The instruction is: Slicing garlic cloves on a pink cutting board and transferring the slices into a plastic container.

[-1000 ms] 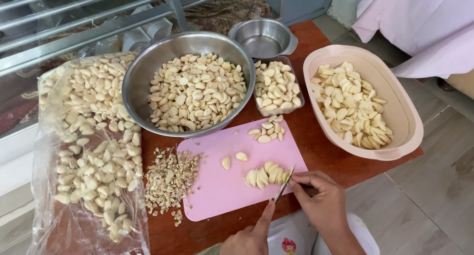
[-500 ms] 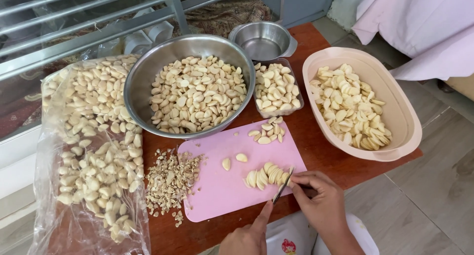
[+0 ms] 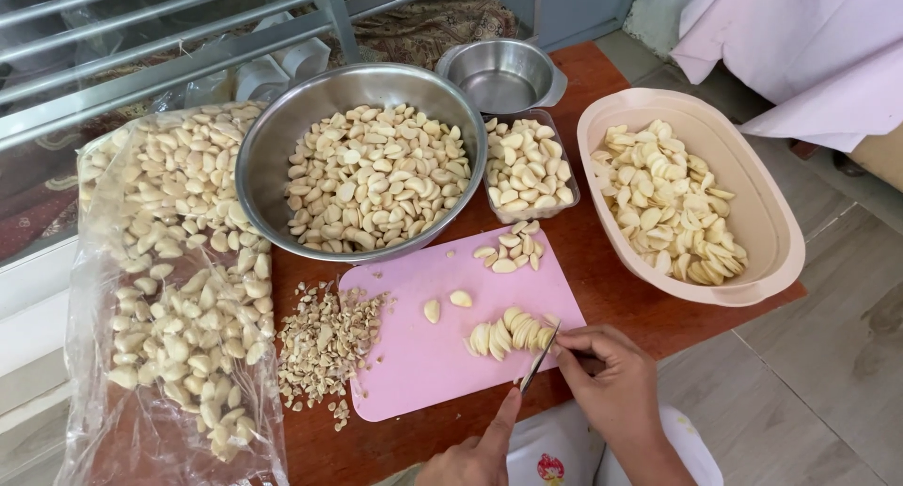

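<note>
Barely anything has shifted since a moment ago: our knife (image 3: 539, 359) stays at the right end of the row of garlic cloves (image 3: 511, 333), and both hands hold about where they were.

Starting at the far left, we see a clear plastic bag (image 3: 113, 260) spread flat on the tabletop (image 3: 621, 288), heaped with peeled garlic. Just beside it, a pile of trimmed ends (image 3: 324, 340) lies on the wood, touching the left edge of the pink cutting board (image 3: 423, 354). Behind that sits the big steel bowl (image 3: 273, 157), full of cloves, its rim overlapping the board's far edge.

On to the board itself: two loose cloves (image 3: 446, 304) near the middle, a small cluster (image 3: 513, 246) at the far corner, and the lined-up row near the front right, where we are working.

Our left hand (image 3: 475, 458) comes in from the bottom edge, forefinger stretched out along the board's near edge, holding nothing we can see. Our right hand (image 3: 611, 382) is closed around the knife handle, blade angled down just at the row's right end.

Behind these, a small clear tub (image 3: 568, 175) of cloves, then an empty steel pot (image 3: 503, 72). Far right, the beige oval basin (image 3: 771, 223) holds more garlic, hanging partly past the tabletop's edge.
</note>
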